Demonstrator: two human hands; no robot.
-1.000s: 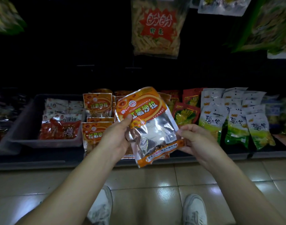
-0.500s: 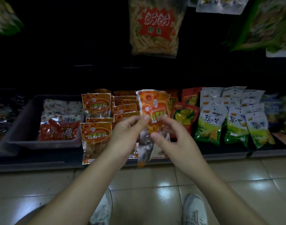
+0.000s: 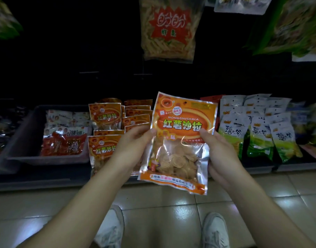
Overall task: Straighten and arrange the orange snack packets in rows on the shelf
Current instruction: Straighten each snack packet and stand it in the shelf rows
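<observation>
Fingers [image 3: 150,132] of the left hand [image 3: 134,145] pinch the left edge of the held orange packet [image 3: 182,140], and the right hand [image 3: 218,153] grips its right edge with the thumb on the front. The remaining fingers of both hands lie behind the foil, out of sight. The packet is upright, front to the camera, in the air before the shelf [image 3: 46,178], and its bottom corner hangs past the shelf's front lip over the floor tiles [image 3: 162,212]. It hides whatever stands directly behind it; only the top of a red packet [image 3: 212,97] shows past its upper right corner. The left hand and wrist cover part of the orange packets on the shelf [image 3: 105,115], which overlap in rows just right of a grey tray [image 3: 21,140] holding red-and-white packets [image 3: 62,144]. Green and white packets [image 3: 259,136] stand to the right. The shelf's back is too dark to read, and both far ends are blurred. A dark strip of shelf runs between the tray and the lip
</observation>
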